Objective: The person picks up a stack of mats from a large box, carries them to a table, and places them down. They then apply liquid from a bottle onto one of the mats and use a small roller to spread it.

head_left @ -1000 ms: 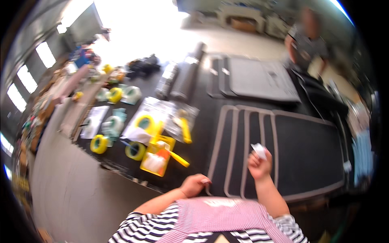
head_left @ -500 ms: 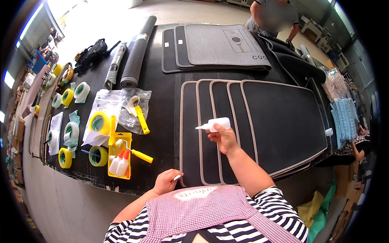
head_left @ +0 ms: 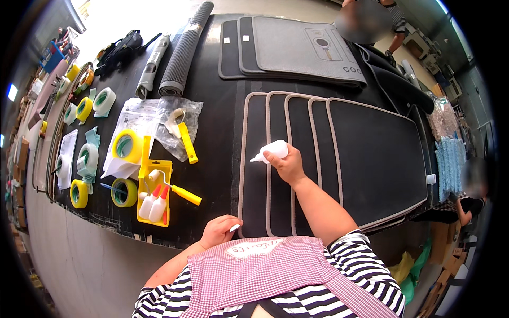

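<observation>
My right hand is closed round a white squeeze bottle with a narrow nozzle. The bottle is tilted, its nozzle pointing left and slightly down over the leftmost of several overlapping black mats with pale stitched edges. Whether the tip touches the mat cannot be made out. At the table's near edge, beside the lower left corner of that mat, my left hand is closed on a small white piece; its exact kind is unclear.
Left of the mats lies a yellow tray with a small roller and two red-tipped white bottles. Several tape rolls lie further left. Grey printed mats and a rolled mat lie farther back. A person stands at the far right.
My right hand has moved the bottle left across the mats, its nozzle now dipping lower. The whole view has shifted slightly. My left hand stays near the mat's corner.
</observation>
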`<state>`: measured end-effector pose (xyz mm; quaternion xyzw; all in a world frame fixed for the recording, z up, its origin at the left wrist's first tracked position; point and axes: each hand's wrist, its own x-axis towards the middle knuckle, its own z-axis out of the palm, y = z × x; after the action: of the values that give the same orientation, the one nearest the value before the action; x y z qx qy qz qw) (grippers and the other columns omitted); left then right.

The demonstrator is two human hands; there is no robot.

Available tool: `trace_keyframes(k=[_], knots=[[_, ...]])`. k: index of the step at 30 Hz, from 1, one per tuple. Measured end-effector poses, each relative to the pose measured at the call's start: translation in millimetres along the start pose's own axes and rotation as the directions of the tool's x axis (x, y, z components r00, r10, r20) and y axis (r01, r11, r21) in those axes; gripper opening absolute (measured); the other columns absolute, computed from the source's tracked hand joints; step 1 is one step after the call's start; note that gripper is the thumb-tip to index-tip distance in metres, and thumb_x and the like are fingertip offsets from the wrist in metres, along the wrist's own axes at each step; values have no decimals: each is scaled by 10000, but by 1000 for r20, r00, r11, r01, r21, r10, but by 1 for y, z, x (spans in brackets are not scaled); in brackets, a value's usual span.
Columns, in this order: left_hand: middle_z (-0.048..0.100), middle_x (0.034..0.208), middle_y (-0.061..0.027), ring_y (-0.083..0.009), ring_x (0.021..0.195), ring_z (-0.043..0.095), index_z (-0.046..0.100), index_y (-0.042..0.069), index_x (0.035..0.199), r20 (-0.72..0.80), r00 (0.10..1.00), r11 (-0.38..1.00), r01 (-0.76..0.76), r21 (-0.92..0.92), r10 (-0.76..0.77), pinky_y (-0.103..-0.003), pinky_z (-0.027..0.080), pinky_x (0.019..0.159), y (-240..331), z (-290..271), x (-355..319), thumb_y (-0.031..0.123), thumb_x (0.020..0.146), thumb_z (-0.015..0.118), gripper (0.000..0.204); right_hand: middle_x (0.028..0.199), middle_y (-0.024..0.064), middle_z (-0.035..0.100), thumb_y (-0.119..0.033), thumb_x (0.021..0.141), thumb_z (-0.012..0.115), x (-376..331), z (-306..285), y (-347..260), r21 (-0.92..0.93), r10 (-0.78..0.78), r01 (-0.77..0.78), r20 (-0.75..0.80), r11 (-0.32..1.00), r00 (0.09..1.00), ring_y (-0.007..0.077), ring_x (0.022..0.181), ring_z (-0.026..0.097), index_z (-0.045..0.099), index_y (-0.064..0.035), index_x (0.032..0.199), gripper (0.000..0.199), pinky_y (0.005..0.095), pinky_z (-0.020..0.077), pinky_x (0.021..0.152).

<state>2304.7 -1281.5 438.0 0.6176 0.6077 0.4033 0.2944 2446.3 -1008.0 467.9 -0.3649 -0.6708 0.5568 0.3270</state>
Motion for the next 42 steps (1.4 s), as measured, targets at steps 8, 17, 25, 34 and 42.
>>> trace_keyframes(k=[8, 17, 25, 34, 42], knots=[[724, 1009, -92, -260, 929, 703, 719, 65, 1011, 21, 999, 999, 45, -11, -45, -313, 584, 797, 0, -1, -1, -52, 835, 709, 212, 850, 79, 734, -329, 825, 796, -3, 0, 10, -86, -75, 78, 28, 993, 997, 161, 774, 694, 722, -23, 927, 331, 298, 537, 704], [719, 938, -114, -268, 845, 710, 704, 41, 940, -36, 999, 999, -32, 7, 32, -331, 582, 744, 12, -4, 7, -51, 822, 695, 150, 665, 17, 576, -446, 878, 710, 8, -53, -3, 754, 274, -377, 267, 537, 924, 93, 550, 484, 643, -69, 945, 389, 235, 361, 488], [721, 929, -115, -281, 838, 708, 699, 34, 929, -45, 999, 1000, -12, 20, 13, -339, 572, 722, 12, -1, 6, -68, 810, 644, 166, 768, 36, 623, -408, 852, 726, -34, -192, 21, 550, 272, -121, -203, 827, 940, 110, 593, 526, 644, -68, 979, 371, 248, 391, 497], [698, 883, -133, -244, 746, 684, 683, 2, 923, -81, 997, 1000, 3, -17, -5, -315, 558, 689, 21, 6, 8, -77, 852, 597, 137, 763, 12, 654, -387, 840, 765, -73, -273, 57, 180, 214, -149, -430, 972, 877, 84, 615, 546, 726, -45, 927, 355, 240, 448, 546], [653, 800, -99, -186, 678, 632, 662, 10, 872, -273, 947, 981, 189, 44, -170, -290, 507, 643, 34, 27, 6, 69, 988, 540, 179, 772, 23, 651, -335, 871, 749, -48, -303, 62, 154, 176, -140, -256, 978, 950, 97, 629, 563, 713, -26, 933, 317, 259, 461, 554]])
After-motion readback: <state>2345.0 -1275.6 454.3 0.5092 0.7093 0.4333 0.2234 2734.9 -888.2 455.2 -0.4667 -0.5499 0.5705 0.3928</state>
